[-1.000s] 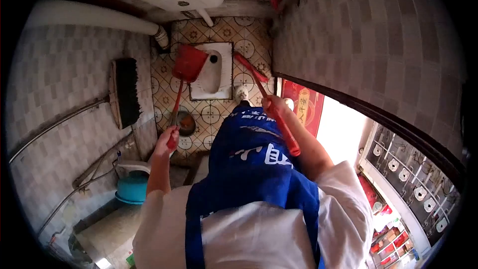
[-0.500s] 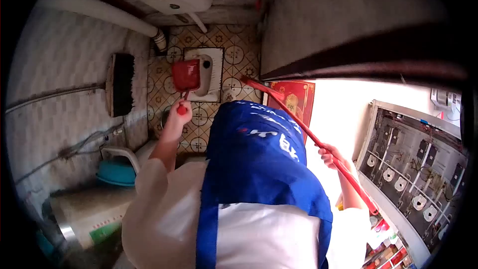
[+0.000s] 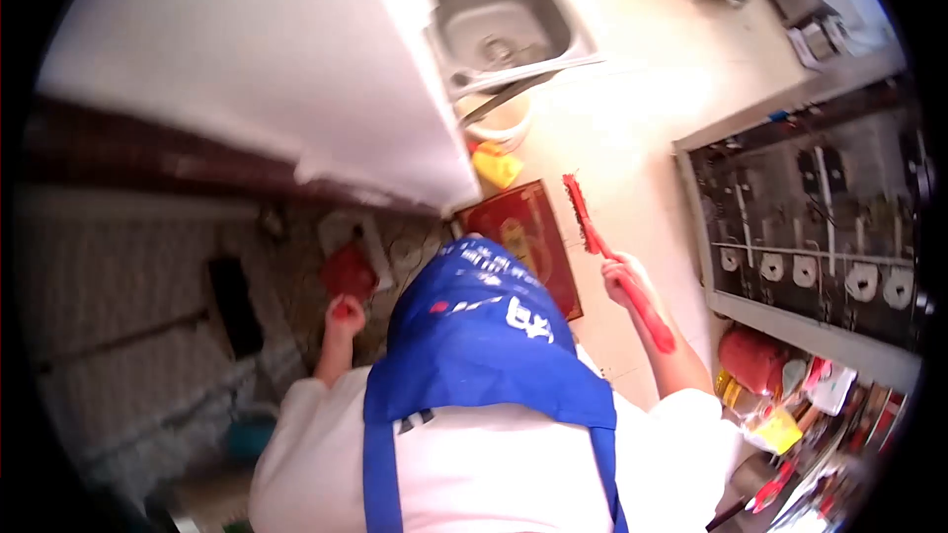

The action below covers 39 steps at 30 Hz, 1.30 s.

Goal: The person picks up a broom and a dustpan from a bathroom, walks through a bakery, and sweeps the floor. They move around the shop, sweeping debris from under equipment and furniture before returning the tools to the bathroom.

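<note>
My left hand (image 3: 345, 314) is closed round the handle of a red dustpan (image 3: 348, 271), which hangs in front of a white squat toilet (image 3: 341, 230) in the dim room at the left. On the right, my right hand (image 3: 622, 279) grips the red handle of a broom (image 3: 590, 227). Its red bristles point up and away from me over the pale floor, to the right of a red doormat (image 3: 523, 237). A blue apron (image 3: 484, 336) covers my front.
A steel sink (image 3: 504, 20) stands ahead, with a white bucket (image 3: 502, 123) and a yellow object (image 3: 497, 166) below it. A wall edge (image 3: 434, 178) divides the rooms. Right: a metal-framed burner unit (image 3: 800, 207) and cluttered shelves (image 3: 790, 415).
My view has swung right toward the bright room. The broom now points more upward over the pale floor, and the dustpan appears lower and in shadow. Both hands keep their hold.
</note>
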Each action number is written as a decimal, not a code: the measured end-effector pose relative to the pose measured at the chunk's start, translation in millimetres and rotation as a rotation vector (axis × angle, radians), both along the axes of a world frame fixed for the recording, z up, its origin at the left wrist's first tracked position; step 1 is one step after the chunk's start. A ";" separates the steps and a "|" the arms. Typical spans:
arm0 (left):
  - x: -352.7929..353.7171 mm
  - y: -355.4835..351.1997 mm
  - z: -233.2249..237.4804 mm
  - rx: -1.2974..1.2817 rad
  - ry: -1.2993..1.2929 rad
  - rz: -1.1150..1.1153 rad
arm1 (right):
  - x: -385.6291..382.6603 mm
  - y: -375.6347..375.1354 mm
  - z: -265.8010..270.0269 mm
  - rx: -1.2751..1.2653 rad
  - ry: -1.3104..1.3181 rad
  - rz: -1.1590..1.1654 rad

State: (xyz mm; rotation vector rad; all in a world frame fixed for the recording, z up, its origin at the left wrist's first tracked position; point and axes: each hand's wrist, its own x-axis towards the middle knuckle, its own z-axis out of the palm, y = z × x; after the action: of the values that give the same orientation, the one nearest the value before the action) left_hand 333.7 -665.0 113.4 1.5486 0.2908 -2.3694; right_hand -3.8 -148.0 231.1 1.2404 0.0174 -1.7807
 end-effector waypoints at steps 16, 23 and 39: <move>-114.7 162.6 -24.6 0.050 -0.052 0.112 | -100.0 179.9 6.5 0.327 0.291 -0.015; -238.5 340.0 41.6 0.007 -0.156 0.094 | -203.0 268.7 10.0 0.176 0.298 0.098; -505.5 434.3 53.2 0.386 -0.013 0.191 | -554.9 266.9 22.2 -0.058 0.319 -0.112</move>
State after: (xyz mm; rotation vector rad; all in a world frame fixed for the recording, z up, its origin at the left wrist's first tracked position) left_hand -171.7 -230.7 166.6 1.6071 0.8964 -2.2432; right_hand -558.7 118.9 253.3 0.9210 0.0797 -2.0468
